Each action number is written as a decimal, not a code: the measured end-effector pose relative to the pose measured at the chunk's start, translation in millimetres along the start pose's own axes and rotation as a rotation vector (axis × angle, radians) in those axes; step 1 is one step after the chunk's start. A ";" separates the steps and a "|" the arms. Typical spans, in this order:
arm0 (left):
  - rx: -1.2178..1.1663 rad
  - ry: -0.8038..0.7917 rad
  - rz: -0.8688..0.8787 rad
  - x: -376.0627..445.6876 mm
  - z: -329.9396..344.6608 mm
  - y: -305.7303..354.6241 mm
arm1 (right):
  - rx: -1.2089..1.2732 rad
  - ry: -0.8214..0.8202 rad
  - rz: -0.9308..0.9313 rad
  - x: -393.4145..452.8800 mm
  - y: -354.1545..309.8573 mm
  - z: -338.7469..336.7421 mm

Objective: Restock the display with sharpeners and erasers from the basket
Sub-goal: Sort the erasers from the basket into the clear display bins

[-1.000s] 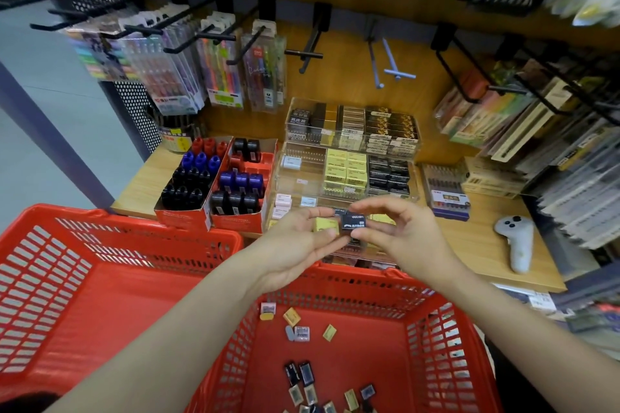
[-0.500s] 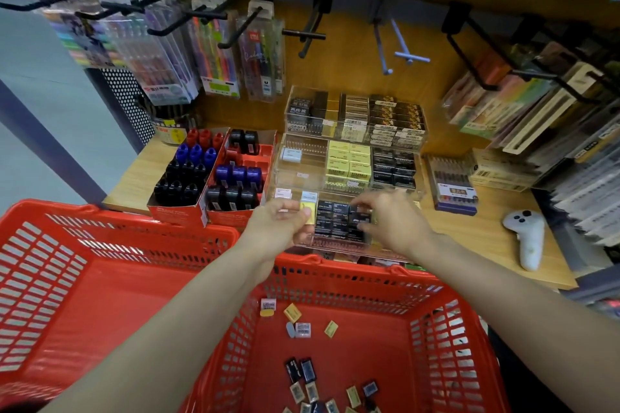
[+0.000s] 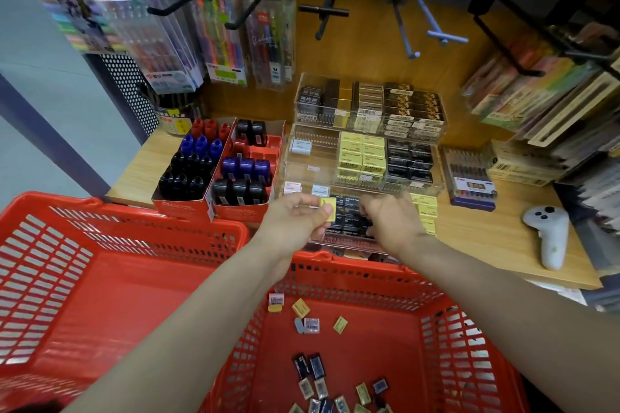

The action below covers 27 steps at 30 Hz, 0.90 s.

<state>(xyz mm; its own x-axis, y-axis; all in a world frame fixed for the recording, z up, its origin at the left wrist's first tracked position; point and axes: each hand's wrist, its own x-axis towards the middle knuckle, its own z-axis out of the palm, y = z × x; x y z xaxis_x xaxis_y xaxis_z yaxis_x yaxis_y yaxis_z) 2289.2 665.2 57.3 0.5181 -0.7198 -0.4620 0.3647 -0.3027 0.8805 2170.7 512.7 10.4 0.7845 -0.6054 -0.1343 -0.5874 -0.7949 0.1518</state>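
Left hand, yellow eraser upright.

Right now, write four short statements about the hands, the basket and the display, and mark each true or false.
1. The left hand pinches a yellow eraser. True.
2. The right hand is down inside the red basket. False: it is over the front acrylic tray of black items.
3. Small packets still lie on the basket floor. True.
4. The white controller lies in the basket. False: it lies on the wooden shelf.
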 end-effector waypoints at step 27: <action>0.495 -0.112 0.109 23.5 131.3 -10.0 | 0.921 0.163 0.074 -81.2 105.3 -14.1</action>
<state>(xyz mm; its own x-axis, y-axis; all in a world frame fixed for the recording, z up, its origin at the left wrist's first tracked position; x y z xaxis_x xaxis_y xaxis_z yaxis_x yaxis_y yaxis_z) 2196.1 569.3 51.6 0.4370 -0.8178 -0.3745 -0.1101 -0.4619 0.8801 2047.9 478.8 51.2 0.7159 -0.6982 -0.0063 -0.5085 -0.5152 -0.6899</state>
